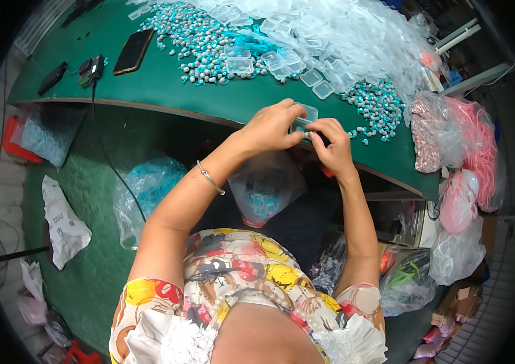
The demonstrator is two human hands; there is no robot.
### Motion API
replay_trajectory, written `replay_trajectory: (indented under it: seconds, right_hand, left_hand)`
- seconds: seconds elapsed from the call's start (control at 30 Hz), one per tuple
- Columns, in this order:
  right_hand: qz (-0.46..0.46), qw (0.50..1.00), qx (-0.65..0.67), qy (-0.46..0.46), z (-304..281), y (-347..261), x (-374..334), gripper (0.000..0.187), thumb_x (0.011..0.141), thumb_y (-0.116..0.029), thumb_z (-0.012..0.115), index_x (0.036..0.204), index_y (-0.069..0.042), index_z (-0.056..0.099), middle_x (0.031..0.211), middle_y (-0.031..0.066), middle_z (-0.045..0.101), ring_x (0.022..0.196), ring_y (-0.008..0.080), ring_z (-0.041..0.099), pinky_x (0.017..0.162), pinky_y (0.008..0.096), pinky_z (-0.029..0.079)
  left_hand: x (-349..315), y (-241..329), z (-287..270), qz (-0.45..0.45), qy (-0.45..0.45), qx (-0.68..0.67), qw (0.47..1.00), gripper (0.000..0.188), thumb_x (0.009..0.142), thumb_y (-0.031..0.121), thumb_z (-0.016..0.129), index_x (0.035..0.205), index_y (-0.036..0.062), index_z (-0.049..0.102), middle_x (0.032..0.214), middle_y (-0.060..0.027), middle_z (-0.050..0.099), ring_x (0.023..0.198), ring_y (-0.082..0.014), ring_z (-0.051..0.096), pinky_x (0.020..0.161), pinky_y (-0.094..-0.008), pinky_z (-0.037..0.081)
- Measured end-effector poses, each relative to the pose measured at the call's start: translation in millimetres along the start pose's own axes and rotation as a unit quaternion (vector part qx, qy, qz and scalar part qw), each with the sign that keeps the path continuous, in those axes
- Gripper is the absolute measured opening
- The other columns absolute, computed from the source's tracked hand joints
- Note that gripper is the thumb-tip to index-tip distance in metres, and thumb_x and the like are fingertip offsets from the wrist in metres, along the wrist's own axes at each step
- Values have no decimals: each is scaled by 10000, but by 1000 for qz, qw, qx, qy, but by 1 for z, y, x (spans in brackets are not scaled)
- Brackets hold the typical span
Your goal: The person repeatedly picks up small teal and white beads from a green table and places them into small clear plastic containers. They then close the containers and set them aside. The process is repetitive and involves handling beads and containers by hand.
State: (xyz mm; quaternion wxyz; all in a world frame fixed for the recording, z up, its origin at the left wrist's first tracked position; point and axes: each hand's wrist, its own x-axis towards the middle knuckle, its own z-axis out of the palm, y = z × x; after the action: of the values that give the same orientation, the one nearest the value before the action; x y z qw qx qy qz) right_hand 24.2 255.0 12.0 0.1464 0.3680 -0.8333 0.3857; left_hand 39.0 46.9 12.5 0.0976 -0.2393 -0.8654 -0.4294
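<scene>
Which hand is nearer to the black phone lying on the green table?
Left. The left hand holds the small clear case on the side facing the black phone; the right hand grips the same case farther from it, on the other side.

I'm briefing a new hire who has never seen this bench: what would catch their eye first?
Probably both hands, left hand and right hand, closing on one small clear plastic case at the green table edge. Behind it spreads a heap of clear cases and teal-and-white beads; pink cords in bags sit far right.
</scene>
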Motion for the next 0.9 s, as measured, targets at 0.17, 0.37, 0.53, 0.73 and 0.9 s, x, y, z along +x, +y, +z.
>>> replay_trajectory:
  seconds: [0.17,0.37,0.53,0.73,0.9]
  right_hand:
    - [-11,999,29,-17,17,-4,19,191,778,13,662,959,-38,692,945,101,683,890,290,633,789,378,508]
    - [-59,998,-4,-21,29,-1,58,170,787,-51,680,955,-60,695,947,97,688,928,292,635,823,407,481]
    - [-78,982,-163,51,54,14,130,176,789,-120,700,964,-137,714,957,40,688,963,256,605,850,414,414]
    - [-22,951,-309,12,103,33,183,234,770,-131,723,1000,-173,719,1048,32,646,1060,258,560,898,475,365]
    - [-56,945,-321,12,102,39,182,226,777,-158,729,1001,-179,714,994,21,652,1022,249,585,883,468,364]
  left_hand:
    - [-13,-11,-24,-5,-26,97,995,462,748,254,792,1127,44,631,992,-140,578,907,-338,606,768,-434,491]
    - [-23,-30,-42,16,34,138,990,448,732,307,805,1090,82,655,938,-111,590,914,-326,602,779,-445,480]
    - [-26,-40,-38,30,73,111,991,415,717,324,808,1040,102,671,881,-81,596,902,-304,604,771,-430,478]
    - [-27,-43,-37,26,81,99,991,420,705,346,811,1025,109,677,857,-70,591,891,-293,602,780,-420,478]
    - [-30,-43,-35,27,88,103,990,423,715,356,802,1034,112,671,883,-63,587,916,-285,597,804,-419,469]
